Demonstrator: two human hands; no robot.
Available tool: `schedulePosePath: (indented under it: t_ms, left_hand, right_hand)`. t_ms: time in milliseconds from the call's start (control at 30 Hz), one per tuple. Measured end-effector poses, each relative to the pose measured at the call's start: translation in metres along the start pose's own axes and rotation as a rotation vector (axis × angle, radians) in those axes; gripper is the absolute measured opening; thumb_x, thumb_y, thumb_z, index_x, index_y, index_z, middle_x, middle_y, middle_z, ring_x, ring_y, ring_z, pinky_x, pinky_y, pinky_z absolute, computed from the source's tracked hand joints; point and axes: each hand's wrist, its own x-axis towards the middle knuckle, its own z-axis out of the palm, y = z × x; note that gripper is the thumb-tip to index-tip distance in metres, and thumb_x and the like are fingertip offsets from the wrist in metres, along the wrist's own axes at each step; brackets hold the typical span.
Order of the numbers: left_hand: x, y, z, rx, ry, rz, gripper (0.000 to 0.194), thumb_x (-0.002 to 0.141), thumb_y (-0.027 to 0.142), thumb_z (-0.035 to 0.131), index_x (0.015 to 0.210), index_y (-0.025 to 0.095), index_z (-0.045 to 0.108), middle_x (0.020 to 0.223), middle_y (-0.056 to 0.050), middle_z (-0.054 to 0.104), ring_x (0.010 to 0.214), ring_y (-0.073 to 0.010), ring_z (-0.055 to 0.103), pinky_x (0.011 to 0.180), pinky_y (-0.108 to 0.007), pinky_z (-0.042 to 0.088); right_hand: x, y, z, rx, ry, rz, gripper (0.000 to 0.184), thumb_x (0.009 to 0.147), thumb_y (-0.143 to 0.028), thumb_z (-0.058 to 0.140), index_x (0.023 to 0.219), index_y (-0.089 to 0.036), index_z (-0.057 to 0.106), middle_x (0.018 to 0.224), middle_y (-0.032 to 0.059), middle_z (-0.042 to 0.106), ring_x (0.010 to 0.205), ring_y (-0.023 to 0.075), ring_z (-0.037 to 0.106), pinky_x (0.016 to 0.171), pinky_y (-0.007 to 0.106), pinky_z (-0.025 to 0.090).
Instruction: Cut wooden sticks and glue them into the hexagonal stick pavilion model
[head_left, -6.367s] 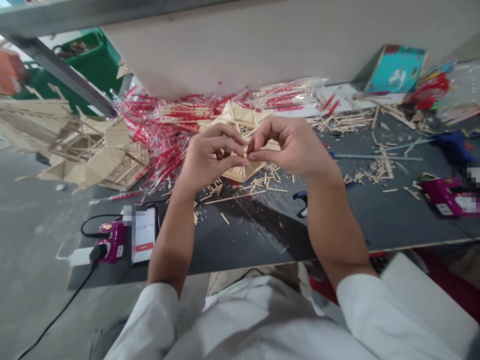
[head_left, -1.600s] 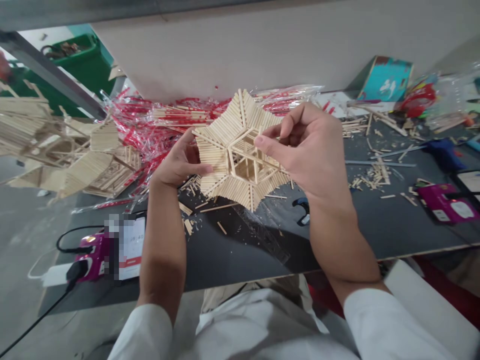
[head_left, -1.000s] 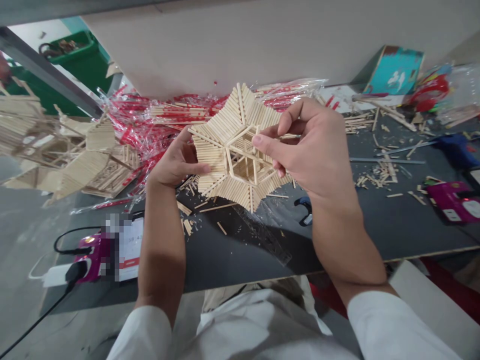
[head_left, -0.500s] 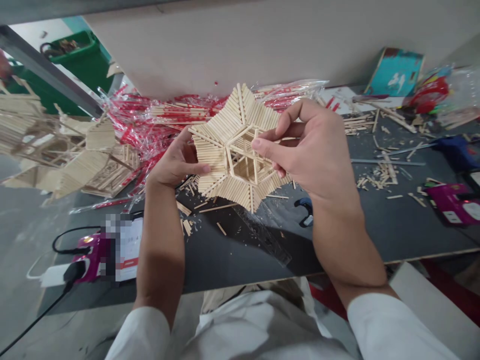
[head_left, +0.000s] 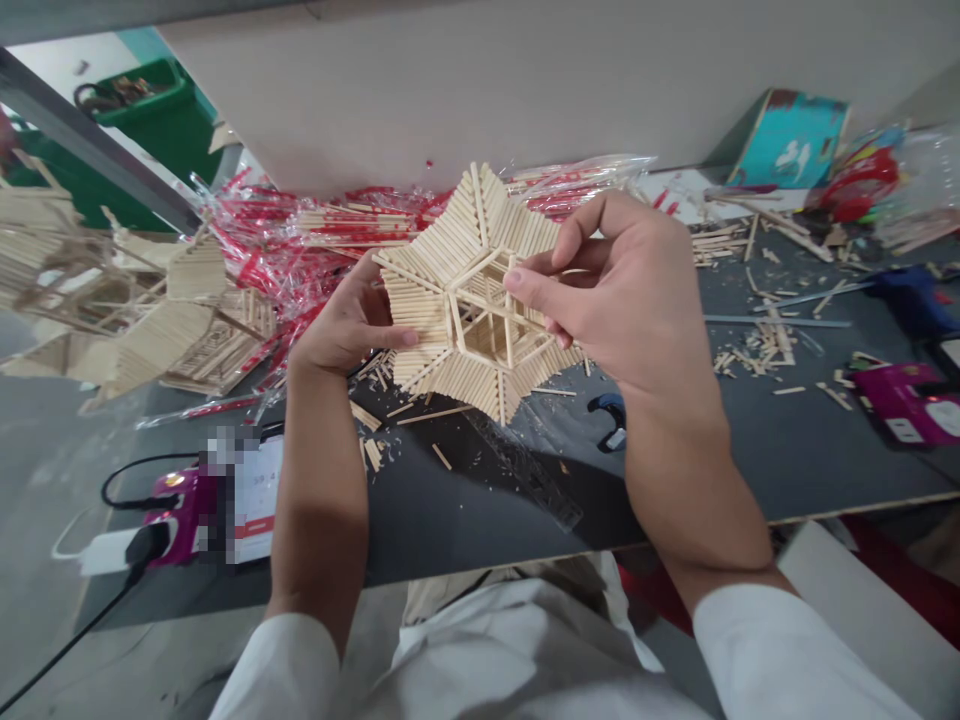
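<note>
A star-shaped model point(head_left: 420, 310) built from rows of thin wooden sticks is held up above the table. My left hand point(head_left: 345, 325) grips its left edge, thumb on the front face and fingers behind. At the star's open hexagonal centre, my right hand point(head_left: 619, 280) pinches the upper end of a short wooden stick point(head_left: 511, 335) between thumb and forefinger. This stick stands upright at the right side of the opening. Its lower end seems to meet the frame, though I cannot tell whether it is attached. The right hand covers the star's right side.
Red-and-clear plastic packets of sticks point(head_left: 337, 225) lie at the back. Larger stick models point(head_left: 142, 300) stand left. A phone point(head_left: 259, 500) and purple power strip point(head_left: 180, 510) sit front left. Right are stick scraps point(head_left: 772, 340), a blue glue gun point(head_left: 904, 300) and another purple power strip point(head_left: 907, 400).
The whole view has shifted very slightly. Both hands keep their holds on the star and the short stick, with no clear movement between them.
</note>
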Motion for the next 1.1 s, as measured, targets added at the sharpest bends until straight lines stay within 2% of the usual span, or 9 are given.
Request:
schedulePosePath:
  t_ms: [200, 400, 600, 867, 1100]
  left_hand:
    - [-0.0013, 0.0006, 0.0006, 0.005, 0.007, -0.001, 0.097, 0.057, 0.053, 0.103, 0.139, 0.029, 0.057, 0.135, -0.013, 0.071, 0.135, -0.0452, 0.064, 0.102, -0.056, 0.063]
    - [-0.0009, 0.0026, 0.0023, -0.028, -0.006, -0.006, 0.096, 0.057, 0.050, 0.103, 0.138, 0.029, 0.057, 0.135, -0.012, 0.071, 0.136, -0.0450, 0.064, 0.105, -0.058, 0.062]
    - [-0.0014, 0.0017, 0.0005, -0.032, -0.031, 0.013, 0.092, 0.060, 0.047, 0.102, 0.139, 0.031, 0.056, 0.133, -0.011, 0.072, 0.137, -0.0439, 0.064, 0.105, -0.056, 0.063]
    - [-0.0001, 0.0017, 0.0005, -0.054, -0.034, -0.018, 0.096, 0.058, 0.046, 0.104, 0.140, 0.032, 0.056, 0.132, -0.010, 0.072, 0.135, -0.0442, 0.065, 0.103, -0.057, 0.064]
    - [-0.0010, 0.0055, 0.0019, -0.033, -0.028, -0.024, 0.095, 0.059, 0.050, 0.102, 0.141, 0.033, 0.057, 0.131, -0.009, 0.073, 0.133, -0.0430, 0.067, 0.101, -0.056, 0.065]
  right_hand:
    - [-0.0003, -0.0010, 0.0003, -0.017, 0.003, -0.015, 0.049, 0.073, -0.043, 0.096, 0.081, -0.026, 0.051, 0.085, 0.0038, 0.074, 0.079, 0.0215, 0.075, 0.055, 0.031, 0.061]
    - [-0.0018, 0.0026, 0.0019, -0.065, 0.040, -0.060, 0.043, 0.075, -0.043, 0.094, 0.080, -0.026, 0.054, 0.083, 0.0028, 0.074, 0.074, 0.0206, 0.074, 0.055, 0.032, 0.060]
    - [-0.0016, 0.0062, 0.0031, -0.089, 0.057, -0.093, 0.039, 0.078, -0.042, 0.091, 0.080, -0.025, 0.056, 0.082, 0.0022, 0.071, 0.078, 0.0221, 0.075, 0.058, 0.033, 0.060]
    - [0.0000, 0.0072, 0.0030, -0.131, 0.066, -0.114, 0.044, 0.076, -0.049, 0.092, 0.077, -0.025, 0.056, 0.075, 0.0018, 0.068, 0.076, 0.0226, 0.073, 0.058, 0.034, 0.059]
    - [-0.0004, 0.0081, 0.0049, -0.131, 0.065, -0.110, 0.042, 0.080, -0.044, 0.090, 0.076, -0.024, 0.054, 0.077, 0.0023, 0.067, 0.079, 0.0225, 0.073, 0.062, 0.034, 0.058]
